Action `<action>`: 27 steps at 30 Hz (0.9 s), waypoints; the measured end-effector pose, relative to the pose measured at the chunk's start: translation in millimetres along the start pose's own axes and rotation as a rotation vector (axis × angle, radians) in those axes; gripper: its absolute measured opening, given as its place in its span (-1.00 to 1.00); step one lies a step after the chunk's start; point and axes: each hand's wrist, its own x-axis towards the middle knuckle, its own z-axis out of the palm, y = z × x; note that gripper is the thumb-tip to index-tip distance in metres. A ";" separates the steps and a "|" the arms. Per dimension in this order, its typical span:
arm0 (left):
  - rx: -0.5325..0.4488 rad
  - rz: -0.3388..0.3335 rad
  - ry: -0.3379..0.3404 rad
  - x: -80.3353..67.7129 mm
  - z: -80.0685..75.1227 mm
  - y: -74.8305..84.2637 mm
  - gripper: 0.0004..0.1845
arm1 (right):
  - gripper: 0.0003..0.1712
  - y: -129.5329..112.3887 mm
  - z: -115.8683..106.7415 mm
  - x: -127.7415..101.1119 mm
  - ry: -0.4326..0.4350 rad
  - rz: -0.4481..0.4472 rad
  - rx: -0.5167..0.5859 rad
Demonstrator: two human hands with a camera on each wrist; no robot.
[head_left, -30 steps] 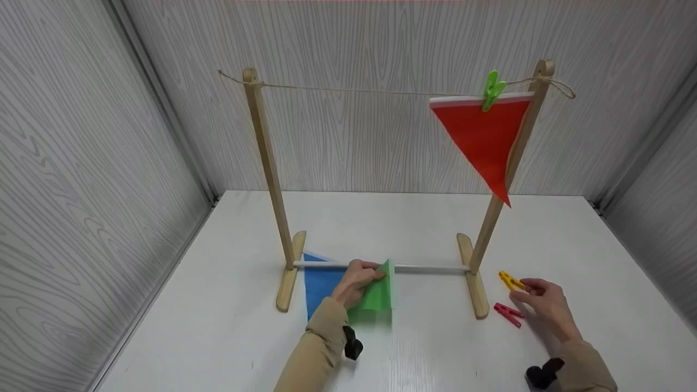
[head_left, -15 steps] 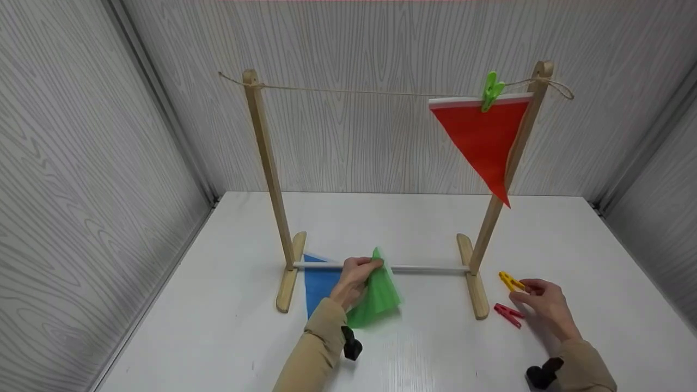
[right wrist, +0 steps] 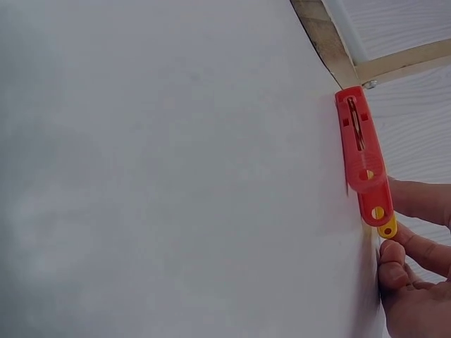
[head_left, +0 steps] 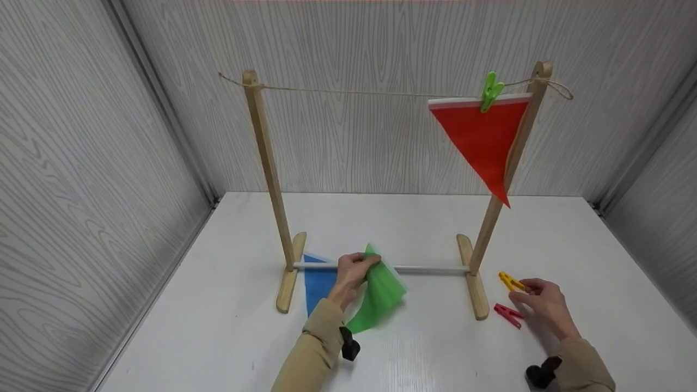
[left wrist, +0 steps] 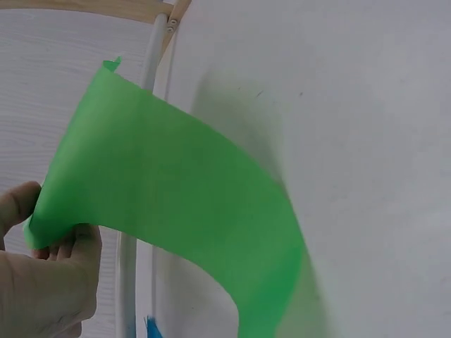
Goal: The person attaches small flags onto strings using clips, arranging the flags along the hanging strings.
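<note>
In the head view my left hand (head_left: 353,273) pinches the green pennant (head_left: 383,291) near one corner of its white-edged side. The left wrist view shows the green pennant (left wrist: 176,169) raised from the table and curving down to the right, the thumb and fingers at its edge. A blue pennant (head_left: 320,283) lies partly under my left hand and forearm. At the right, my right hand (head_left: 544,305) has thumb and fingertips on the handles of a yellow clothespin (head_left: 511,281). A red clothespin (head_left: 508,315) lies just in front of it; in the right wrist view the red clothespin (right wrist: 363,155) overlaps the yellow one.
A wooden stand with a left post (head_left: 268,169) and right post (head_left: 484,234) carries a string (head_left: 348,91). A red pennant (head_left: 487,136) hangs from it by a green clothespin (head_left: 491,92). A white bar (head_left: 430,269) joins the feet low over the white table (head_left: 414,348).
My left hand has risen slightly and shifted a little left, lifting the green pennant's corner so that the cloth now hangs and swings out to the right. My right hand stays at the yellow clothespin.
</note>
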 end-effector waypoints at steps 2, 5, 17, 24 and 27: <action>0.012 0.011 0.026 0.8 -0.6 0.5 -0.73 | -0.25 -0.2 0.0 -0.3 -0.001 -0.010 -0.003; 0.018 0.030 0.060 1.2 -1.5 1.7 -0.74 | -0.25 -0.8 0.3 -1.4 0.000 -0.029 -0.004; -0.066 0.119 0.067 2.1 -6.6 4.3 -0.70 | -0.28 -0.9 0.0 -0.6 0.018 -0.030 -0.030; -0.049 0.146 0.092 0.3 -9.8 8.5 -0.67 | -0.30 -0.3 2.1 -2.8 0.024 -0.035 -0.026; -0.048 0.161 0.092 -0.9 -11.1 12.0 -0.67 | -0.31 0.1 2.9 -4.0 0.031 -0.041 -0.010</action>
